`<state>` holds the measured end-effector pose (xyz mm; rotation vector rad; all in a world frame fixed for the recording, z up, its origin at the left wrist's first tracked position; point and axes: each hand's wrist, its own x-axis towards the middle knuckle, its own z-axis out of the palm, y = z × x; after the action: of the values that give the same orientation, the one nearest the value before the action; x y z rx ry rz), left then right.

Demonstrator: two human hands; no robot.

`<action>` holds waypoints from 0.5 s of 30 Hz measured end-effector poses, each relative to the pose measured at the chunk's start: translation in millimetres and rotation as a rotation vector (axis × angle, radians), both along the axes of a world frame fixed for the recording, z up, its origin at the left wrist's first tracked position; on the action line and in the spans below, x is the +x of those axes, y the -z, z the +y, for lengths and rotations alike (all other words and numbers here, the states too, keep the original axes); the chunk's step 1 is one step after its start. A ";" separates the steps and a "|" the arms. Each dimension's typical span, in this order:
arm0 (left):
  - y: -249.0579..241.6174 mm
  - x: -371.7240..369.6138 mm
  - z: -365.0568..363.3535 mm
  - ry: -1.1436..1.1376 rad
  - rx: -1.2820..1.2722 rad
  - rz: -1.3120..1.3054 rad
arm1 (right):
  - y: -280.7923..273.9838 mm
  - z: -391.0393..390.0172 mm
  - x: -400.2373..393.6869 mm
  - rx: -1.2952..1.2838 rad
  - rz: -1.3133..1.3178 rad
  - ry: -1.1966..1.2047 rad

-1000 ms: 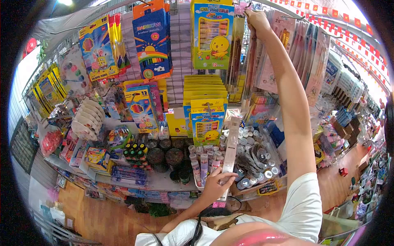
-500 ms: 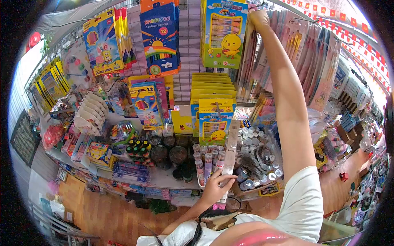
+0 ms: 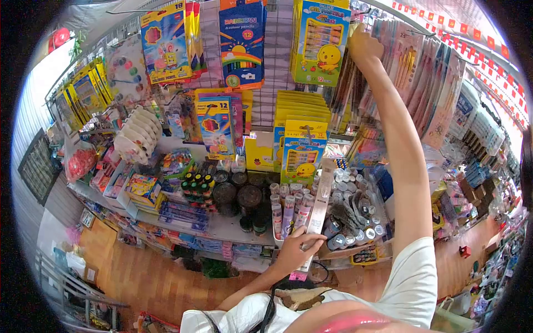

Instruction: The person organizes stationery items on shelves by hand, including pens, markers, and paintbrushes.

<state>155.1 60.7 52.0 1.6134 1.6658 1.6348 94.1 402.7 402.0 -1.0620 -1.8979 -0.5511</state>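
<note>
My left hand [image 3: 298,248] is closed round a long, narrow, pale package [image 3: 317,213], held upright and slightly tilted in front of the shelf, with a pink lower end. Raised high with the arm stretched out, my right hand [image 3: 366,47] has its fingers curled at the top of a row of hanging flat packs [image 3: 341,83]. Those fingers are partly hidden, so what they hold cannot be made out. Just left of this hand hangs an oil pastels box [image 3: 321,47] with a yellow chick. Hanging brush packs [image 3: 402,61] fill the rail to its right.
More oil pastels boxes [image 3: 302,150] hang lower down. Colour pencil packs [image 3: 242,44] hang to the left. On the shelf stand tubes with white caps [image 3: 288,211], dark round jars [image 3: 249,197] and a bin of small cylinders [image 3: 361,236]. Wooden flooring [image 3: 130,272] shows below.
The view has shifted, so the rack sits further right in the picture. My right hand has come slightly lower beside the hanging packs. My left hand still holds the long package.
</note>
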 end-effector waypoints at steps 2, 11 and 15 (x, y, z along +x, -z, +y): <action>8.8 0.0 -0.6 0.015 0.048 -0.018 | 10.4 -34.2 12.7 0.143 -0.025 0.037; -23.1 -3.5 -35.5 0.101 0.196 0.019 | 66.8 -168.0 121.6 -0.118 -0.052 -0.320; -25.9 3.5 -36.0 0.026 0.280 -0.161 | 86.5 -183.4 150.9 -0.337 -0.011 -0.555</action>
<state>158.7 24.7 77.9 1.5662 1.3808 1.9989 245.1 219.3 315.6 -0.6766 -2.2229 0.0823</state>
